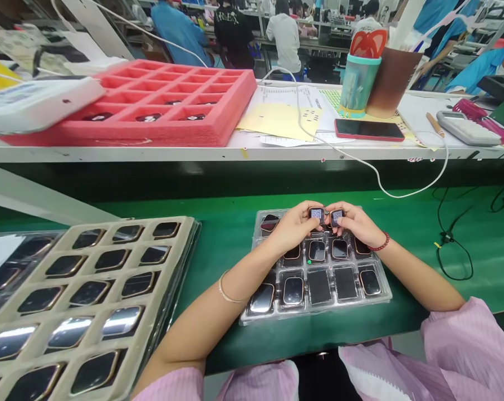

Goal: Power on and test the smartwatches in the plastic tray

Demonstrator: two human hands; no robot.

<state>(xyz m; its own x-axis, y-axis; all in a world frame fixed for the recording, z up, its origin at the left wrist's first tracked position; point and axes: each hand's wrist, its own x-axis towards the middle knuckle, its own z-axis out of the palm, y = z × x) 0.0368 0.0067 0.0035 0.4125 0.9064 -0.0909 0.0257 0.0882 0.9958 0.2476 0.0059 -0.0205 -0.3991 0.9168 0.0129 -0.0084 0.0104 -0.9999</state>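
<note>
My left hand (298,224) is closed on a smartwatch (317,214) whose lit screen shows a square code. Close beside it, my right hand (352,221) grips a second smartwatch (336,218), also lit with a code. Both are held just above the far side of a clear plastic tray (318,310). Watch bodies with dark screens fill most of its pockets, among them one at the front (293,291). Two front pockets show only a flat dark bottom (319,286). A small green dot lies near one middle watch. My hands cover part of the back row.
At left, a beige foam tray (91,299) holds several watches. The raised shelf carries a pink foam tray (230,117), a phone (369,130), a teal cup (358,83) and a calculator (466,127). A white cable (377,170) droops below the shelf edge; a black cable (447,238) lies right.
</note>
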